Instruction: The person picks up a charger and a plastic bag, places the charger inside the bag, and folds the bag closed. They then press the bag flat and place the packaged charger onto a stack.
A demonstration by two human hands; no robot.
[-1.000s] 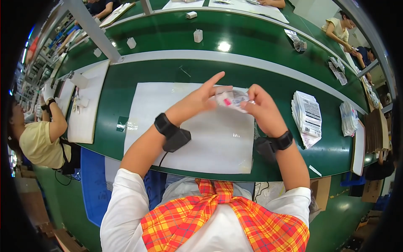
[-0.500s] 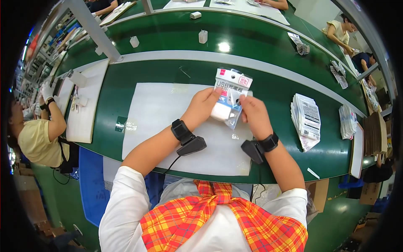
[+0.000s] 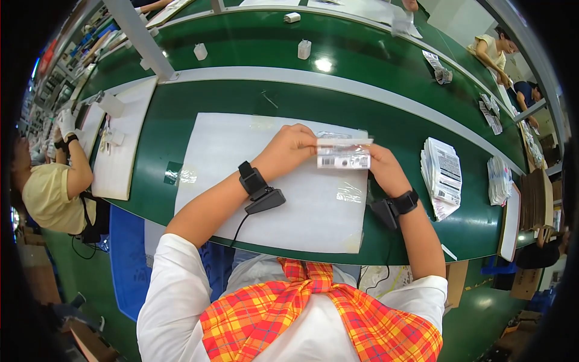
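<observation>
Head view shows me two hands: the left hand (image 3: 288,149) and right hand (image 3: 389,171) each grip one end of one packet (image 3: 344,160), above one white sheet (image 3: 301,223). I count two stacks (image 3: 442,180) farther right on the worktop (image 3: 473,228).

My feed comes from the left of two fisheye cameras side by side on the person's head, facing down and forward over the chest. The scarf (image 3: 313,295) sits nearest, along the lower edge; the forearms (image 3: 214,205) enter beside it, bringing the left hand (image 3: 284,152) and right hand (image 3: 387,169) near the middle of my view. I see the sheet (image 3: 307,223) from above, while farther off the rail (image 3: 259,73) bows into an arch and co-workers (image 3: 54,196) crowd the bent margins.
</observation>
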